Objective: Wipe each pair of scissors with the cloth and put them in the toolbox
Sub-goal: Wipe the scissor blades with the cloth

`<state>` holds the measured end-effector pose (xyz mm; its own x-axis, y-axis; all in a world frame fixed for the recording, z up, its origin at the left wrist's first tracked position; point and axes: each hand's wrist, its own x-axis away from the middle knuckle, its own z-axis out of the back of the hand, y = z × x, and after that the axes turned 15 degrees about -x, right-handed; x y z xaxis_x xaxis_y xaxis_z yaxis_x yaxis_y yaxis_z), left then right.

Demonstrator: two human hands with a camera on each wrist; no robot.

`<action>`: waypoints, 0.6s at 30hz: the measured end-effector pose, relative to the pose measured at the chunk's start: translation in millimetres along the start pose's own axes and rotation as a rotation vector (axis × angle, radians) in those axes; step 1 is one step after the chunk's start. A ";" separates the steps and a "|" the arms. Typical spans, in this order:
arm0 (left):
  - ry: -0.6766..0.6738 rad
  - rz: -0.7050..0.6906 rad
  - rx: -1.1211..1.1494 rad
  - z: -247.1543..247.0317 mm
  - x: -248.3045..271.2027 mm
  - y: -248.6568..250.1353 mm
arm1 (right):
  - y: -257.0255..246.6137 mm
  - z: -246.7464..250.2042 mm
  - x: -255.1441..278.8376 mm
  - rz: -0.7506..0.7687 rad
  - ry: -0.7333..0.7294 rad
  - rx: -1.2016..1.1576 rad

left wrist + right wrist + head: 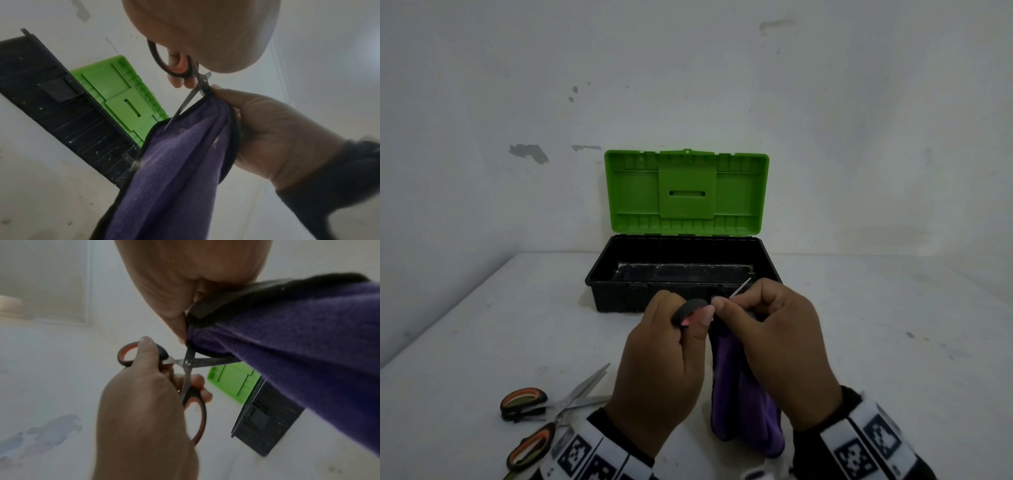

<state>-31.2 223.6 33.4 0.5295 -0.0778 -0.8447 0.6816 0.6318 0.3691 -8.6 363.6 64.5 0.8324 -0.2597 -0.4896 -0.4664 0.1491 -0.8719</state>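
Scissors (188, 365) with black and orange handles sit in your left hand (661, 363), fingers curled through and around the handle loops, blades spread apart in a cross, held up in the air in front of the toolbox (681, 274). Your right hand (780, 346) pinches the purple cloth (739, 404) between thumb and fingers, pressed right against one blade close to the pivot, and the rest of the cloth hangs down below your hand toward the table (893, 342). The other blade sticks out bare; its thin tip shows just above your right fingers in the head view.

The toolbox stands at the far side of the table against the wall (859, 120), black tray open, green lid (686, 192) tipped upright behind it. Nothing but the tray's speckled floor shows inside.

Near your left wrist, two more pairs of scissors (551, 407) lie on the table, overlapping, handles toward you, blades pointing away to the right.
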 end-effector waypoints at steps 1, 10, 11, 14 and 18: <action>-0.003 -0.011 -0.006 0.5 0.4 0.0 | 1.5 1.6 -1.5 0.005 0.012 -0.005; 0.019 -0.089 -0.050 7.2 -0.9 -2.4 | 3.7 5.5 -4.9 0.010 0.109 -0.060; 0.022 -0.089 -0.051 7.7 -0.6 -2.4 | 5.3 8.3 -8.5 0.021 0.138 -0.053; 0.036 -0.071 -0.049 7.9 -0.8 -3.2 | 4.0 9.8 -11.9 0.040 0.164 -0.046; 0.034 -0.082 -0.035 10.3 -1.5 -5.8 | 1.5 3.5 -5.7 0.028 0.101 -0.064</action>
<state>-30.8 212.1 36.5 0.4549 -0.1038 -0.8845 0.7033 0.6511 0.2853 -13.0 368.7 66.1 0.7859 -0.3511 -0.5089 -0.5100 0.0972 -0.8547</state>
